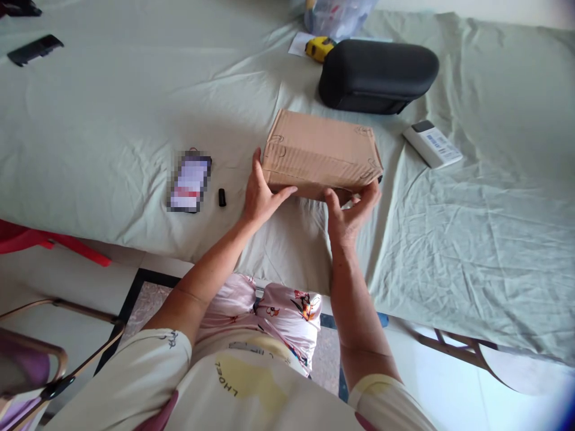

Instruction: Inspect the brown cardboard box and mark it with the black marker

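Note:
A brown cardboard box point(321, 146) with dark pen marks near its corners is on the cloth-covered table in front of me. My left hand point(264, 194) grips its left end, the thumb along the near side. At the near right corner my right hand point(350, 209) holds the box between thumb and fingers; some fingertips are hidden. Something small and black shows beside that corner, too little to name. To the left of the box lie a small black cylinder-like piece point(221, 197) and a phone point(191, 182) with its screen lit and blurred out.
Behind the box stands a black hard case point(380, 75), with a yellow tape measure point(319, 48) and a clear plastic container point(339, 17) beyond. A white box-shaped device point(432, 144) lies to the right. Black plastic parts point(36, 50) rest at far left. The table's front edge is close to me.

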Motion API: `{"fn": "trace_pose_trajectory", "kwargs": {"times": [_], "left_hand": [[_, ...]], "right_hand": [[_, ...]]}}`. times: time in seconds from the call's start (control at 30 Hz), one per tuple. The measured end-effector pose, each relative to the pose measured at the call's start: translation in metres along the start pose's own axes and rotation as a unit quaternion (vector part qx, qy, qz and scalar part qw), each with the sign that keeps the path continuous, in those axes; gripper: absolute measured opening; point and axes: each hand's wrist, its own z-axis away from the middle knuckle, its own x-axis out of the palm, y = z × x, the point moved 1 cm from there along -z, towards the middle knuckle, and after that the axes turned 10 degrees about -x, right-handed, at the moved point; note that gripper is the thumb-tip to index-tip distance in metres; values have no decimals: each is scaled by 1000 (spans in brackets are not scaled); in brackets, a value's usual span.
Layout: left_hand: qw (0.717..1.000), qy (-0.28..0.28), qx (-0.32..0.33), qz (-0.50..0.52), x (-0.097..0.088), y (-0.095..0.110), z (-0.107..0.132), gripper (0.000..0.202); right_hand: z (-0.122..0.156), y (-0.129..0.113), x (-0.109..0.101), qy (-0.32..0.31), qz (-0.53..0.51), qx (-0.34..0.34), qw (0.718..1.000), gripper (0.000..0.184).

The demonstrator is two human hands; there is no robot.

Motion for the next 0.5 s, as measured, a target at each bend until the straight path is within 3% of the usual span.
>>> {"fn": "trace_pose_trajectory", "kwargs": {"times": [0.07, 0.17, 0.33, 0.5], "left_hand": [[1000, 17, 18, 8, 6, 2, 3, 149], [999, 35, 26, -2, 15, 4, 7, 155], [999, 31, 37, -22, 20, 3, 7, 159], [1000, 15, 17, -18, 14, 1, 3, 154]], "right_hand": [[3, -3, 5, -17, 16, -8, 1000, 113], [5, -8, 14, -27, 20, -15, 999, 130], [7, -8, 21, -32, 31, -3, 999, 135], [1, -9, 14, -60, 14, 28, 998, 141]]}}
